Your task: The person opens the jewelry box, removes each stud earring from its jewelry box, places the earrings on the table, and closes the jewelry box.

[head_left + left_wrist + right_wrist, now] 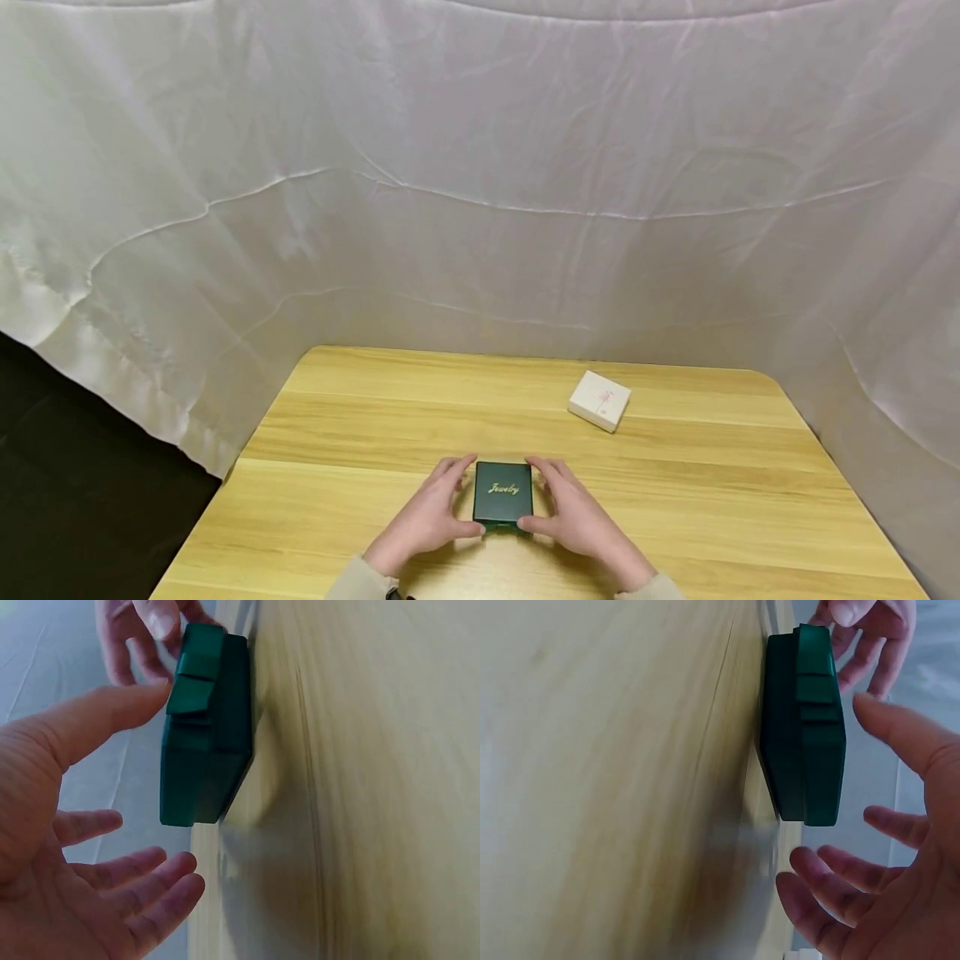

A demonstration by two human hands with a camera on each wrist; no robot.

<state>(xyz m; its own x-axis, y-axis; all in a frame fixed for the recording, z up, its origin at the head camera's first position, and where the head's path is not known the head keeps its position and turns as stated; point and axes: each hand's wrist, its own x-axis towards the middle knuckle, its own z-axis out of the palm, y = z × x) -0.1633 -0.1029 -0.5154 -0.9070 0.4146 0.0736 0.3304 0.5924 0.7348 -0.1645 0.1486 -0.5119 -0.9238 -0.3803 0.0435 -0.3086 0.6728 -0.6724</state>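
A small dark green jewelry box [503,492] with gold "Jewelry" lettering lies closed on the wooden table, with a tab at its front edge. My left hand [431,508] is at its left side, thumb by the front left corner and the other fingers spread. In the left wrist view, those fingers are apart from the box [196,769]. On the opposite side is my right hand [573,510], its thumb at the front right corner. The right wrist view shows the right hand's fingers [829,889] loosely bent, with a gap between them and the box.
Farther back and to the right on the table [360,425] lies a small white box [600,401] with a pink printed design. A pale cloth curtain [510,167] hangs behind the table and along both sides. A dark area [82,483] shows at the lower left.
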